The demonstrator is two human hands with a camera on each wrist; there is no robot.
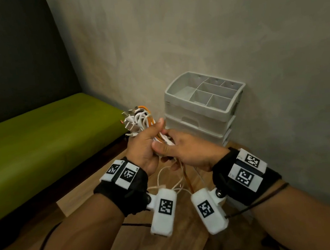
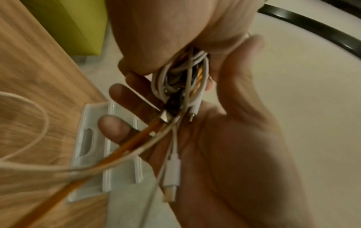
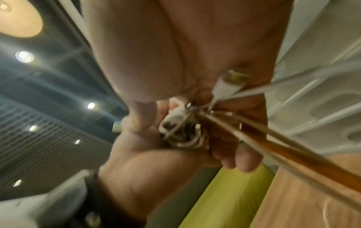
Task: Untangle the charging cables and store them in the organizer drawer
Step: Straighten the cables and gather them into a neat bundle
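Note:
A tangled bundle of white and orange charging cables [image 1: 140,120] is held in the air in front of the grey organizer [image 1: 204,109], whose drawers look closed. My left hand [image 1: 151,134] grips the bundle from the left, fingers curled around it. My right hand [image 1: 167,142] pinches white strands at the bundle's lower end. Loose cable ends [image 1: 176,175] hang below both hands toward the wooden table [image 1: 130,245]. In the left wrist view the bundle [image 2: 181,81] lies across my left palm, with a white connector [image 2: 171,174] and an orange cable [image 2: 126,146] trailing out.
The organizer's top tray [image 1: 176,85] has several empty compartments and stands against the grey wall [image 1: 232,39]. A green bench [image 1: 41,139] runs along the left beside the table. Black wrist-camera wires [image 1: 43,247] trail off my forearms.

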